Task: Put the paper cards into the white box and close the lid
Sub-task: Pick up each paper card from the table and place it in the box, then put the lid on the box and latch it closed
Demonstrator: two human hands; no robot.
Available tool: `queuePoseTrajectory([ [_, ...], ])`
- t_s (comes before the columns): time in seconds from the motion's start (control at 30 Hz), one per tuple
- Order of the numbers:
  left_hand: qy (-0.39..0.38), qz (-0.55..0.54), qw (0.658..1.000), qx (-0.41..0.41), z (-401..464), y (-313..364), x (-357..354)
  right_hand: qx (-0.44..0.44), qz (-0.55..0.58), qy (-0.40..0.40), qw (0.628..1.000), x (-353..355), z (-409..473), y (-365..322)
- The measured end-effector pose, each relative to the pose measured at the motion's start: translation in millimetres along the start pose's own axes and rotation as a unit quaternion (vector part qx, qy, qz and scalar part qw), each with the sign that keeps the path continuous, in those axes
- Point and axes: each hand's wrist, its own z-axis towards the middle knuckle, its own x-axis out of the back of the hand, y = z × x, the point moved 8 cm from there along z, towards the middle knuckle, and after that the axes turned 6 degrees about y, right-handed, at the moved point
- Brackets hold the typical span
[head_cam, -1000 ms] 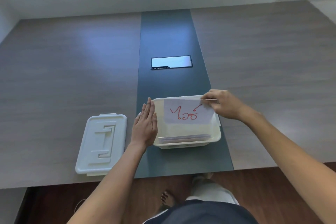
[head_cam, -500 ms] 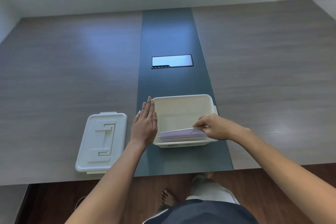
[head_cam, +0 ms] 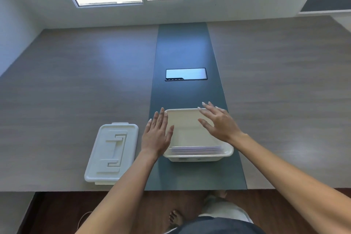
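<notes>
The white box [head_cam: 227, 153] stands open on the dark centre strip of the table, near the front edge. Several paper cards [head_cam: 195, 148] stand on edge against its near wall. My left hand [head_cam: 156, 135] lies flat against the box's left side, fingers straight. Over the box's far right part hovers my right hand [head_cam: 218, 122], fingers spread and holding nothing. The white lid [head_cam: 112, 153] lies flat on the table to the left of the box, apart from it.
A dark rectangular panel [head_cam: 186, 74] is set into the centre strip beyond the box. The table's front edge [head_cam: 57, 191] runs just below the lid and box. My bare foot [head_cam: 175, 216] shows on the wooden floor below.
My right hand brought a card with red writing down into the box, set it with the other cards, let go and lifted away to the far right. My left hand stayed put.
</notes>
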Motion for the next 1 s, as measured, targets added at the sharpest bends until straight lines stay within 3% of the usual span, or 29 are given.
queuePoseTrajectory([
  [0.27, 0.000, 0.047, 0.998, 0.029, -0.9, -13.2, 19.8, 0.000, -0.081, -0.069, 0.994, -27.4, 41.8, -9.3],
  [0.6, 0.030, 0.040, 0.984, 0.170, -52.3, -109.8, 51.5, 0.065, -0.065, -0.133, 0.987, -78.9, 99.7, -91.5],
  [1.0, -0.021, 0.000, 0.914, 0.404, -179.9, -209.2, 26.7, 0.161, -0.078, -0.256, 0.950, -180.7, 140.0, -205.0],
])
